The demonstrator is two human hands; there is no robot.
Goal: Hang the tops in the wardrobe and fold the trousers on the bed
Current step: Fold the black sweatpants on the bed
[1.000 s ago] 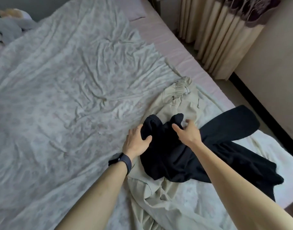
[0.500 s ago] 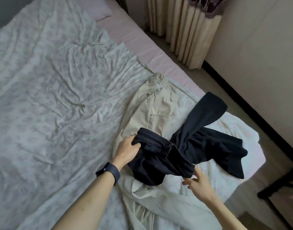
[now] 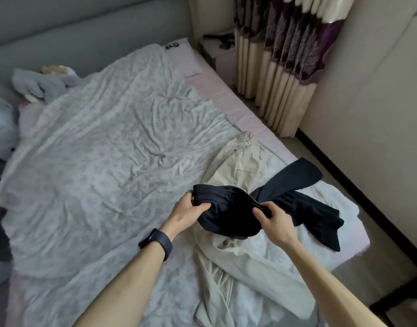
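2 pairs of trousers are in view, 1 black and 1 beige, along with 2 bare hands, 1 bed, 1 crumpled floral quilt and 1 dark wristband. The black trousers (image 3: 228, 215) are a dark, soft bundle with a ribbed elastic waistband stretched between the hands. Their legs trail to the right, 1 angling up toward the bed's edge and the other drooping toward the near corner. They sit at the right side of the bed (image 3: 226, 102), lifted slightly at the waist, right over the beige trousers (image 3: 244, 161). The beige pair lies flat with its gathered waist pointing toward the curtain (image 3: 285, 55) and its legs twisted toward the viewer. The left hand (image 3: 188, 213) grips the waistband's left end, thumb (image 3: 202, 206) curled over the front and the other fingers tucked behind the cloth. The right hand (image 3: 277, 220) pinches the right end, its fingers (image 3: 261, 212) bent tight around the fabric. Neither hand is slack. The wristband (image 3: 156, 243) sits on the left wrist. The quilt (image 3: 108, 149) covers most of the mattress to the left of the clothes.
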